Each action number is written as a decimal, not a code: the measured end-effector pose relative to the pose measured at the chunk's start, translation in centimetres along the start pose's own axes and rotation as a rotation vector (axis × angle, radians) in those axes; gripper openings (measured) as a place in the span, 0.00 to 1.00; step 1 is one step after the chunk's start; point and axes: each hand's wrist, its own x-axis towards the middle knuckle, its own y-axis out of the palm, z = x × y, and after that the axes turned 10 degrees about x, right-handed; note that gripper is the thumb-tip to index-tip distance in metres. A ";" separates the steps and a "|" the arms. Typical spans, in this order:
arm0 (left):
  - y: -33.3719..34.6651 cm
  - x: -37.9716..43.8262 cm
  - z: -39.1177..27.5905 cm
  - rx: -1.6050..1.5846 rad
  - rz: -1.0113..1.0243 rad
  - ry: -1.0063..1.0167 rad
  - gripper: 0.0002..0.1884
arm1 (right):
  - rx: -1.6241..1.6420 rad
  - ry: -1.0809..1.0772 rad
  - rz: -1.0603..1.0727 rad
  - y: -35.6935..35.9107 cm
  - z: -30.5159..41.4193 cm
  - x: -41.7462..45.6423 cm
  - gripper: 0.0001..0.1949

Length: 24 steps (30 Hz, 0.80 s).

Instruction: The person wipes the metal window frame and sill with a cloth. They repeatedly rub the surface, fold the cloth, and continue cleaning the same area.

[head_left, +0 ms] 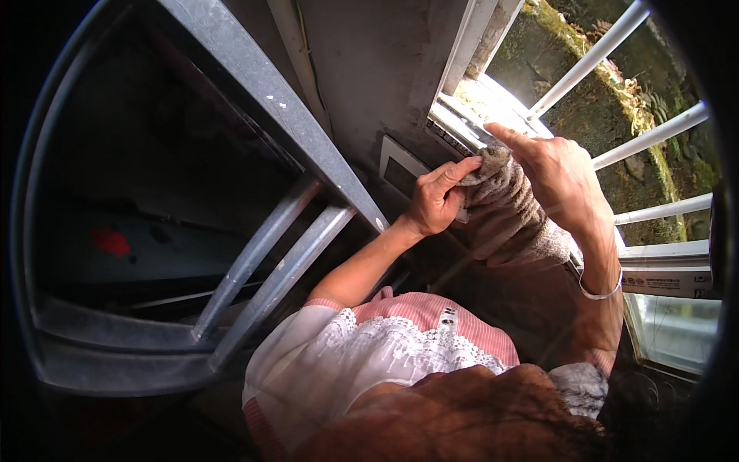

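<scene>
A crumpled grey-brown cloth (514, 202) hangs in folds over the inner edge of the window sill. My left hand (441, 196) pinches the cloth's upper left edge, its index finger stretched along the top and the other fingers curled. On the cloth's right side is my right hand (557, 173), back upward, with a bracelet at the wrist. Its index finger points over the white window track (462, 124), close to the cloth's top. The other right fingers are mostly hidden, so whether they grip the cloth cannot be told.
White window bars (589, 60) stand on the right, with a mossy wall (641, 110) outside. A metal ladder-like frame (283, 110) slants across the left. A small framed panel (398, 164) is below the sill. A glass pane (672, 332) lies at lower right.
</scene>
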 end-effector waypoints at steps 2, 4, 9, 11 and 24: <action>-0.2 -0.1 0.0 -0.008 0.006 -0.012 0.30 | -0.001 -0.019 0.015 0.2 0.0 0.7 0.23; -0.2 -0.1 0.0 -0.014 0.019 -0.020 0.30 | 0.004 -0.083 0.016 0.9 -1.1 1.3 0.22; -0.1 -0.5 0.2 -0.066 0.059 -0.073 0.24 | 0.006 -0.030 -0.086 4.4 0.4 3.4 0.16; 0.1 -0.4 0.3 -0.065 0.020 -0.044 0.25 | -0.101 0.018 -0.057 4.3 1.9 3.8 0.19; -0.6 -0.4 0.4 -0.052 0.074 -0.040 0.27 | -0.199 -0.041 -0.137 5.7 0.5 1.7 0.22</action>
